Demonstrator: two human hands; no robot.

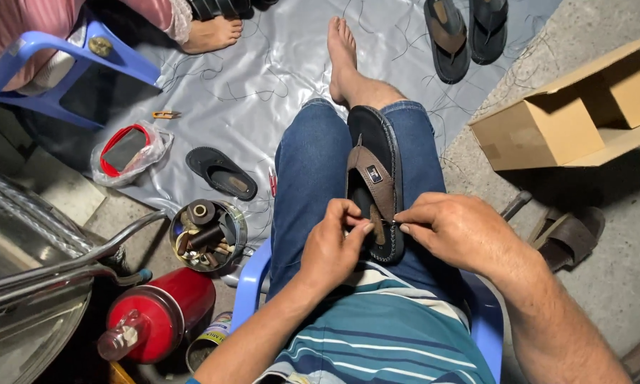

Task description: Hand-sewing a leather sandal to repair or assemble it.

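A black sandal (374, 146) with a brown strap lies lengthwise between my jeans-clad thighs. My left hand (332, 246) pinches the heel end of the strap, fingers curled against the sole. My right hand (456, 229) meets it from the right, thumb and forefinger closed on something thin at the sandal's edge, too small to identify. My bare foot (342, 53) rests on the grey sheet ahead.
A round tin (207, 235) of spools and tools, a red cylinder (157, 315) and a single black sandal (220, 173) lie at my left. An open cardboard box (574, 117) stands right, brown sandals (565, 238) below it. Another person's foot (212, 34) and blue chair (56, 71) are top left.
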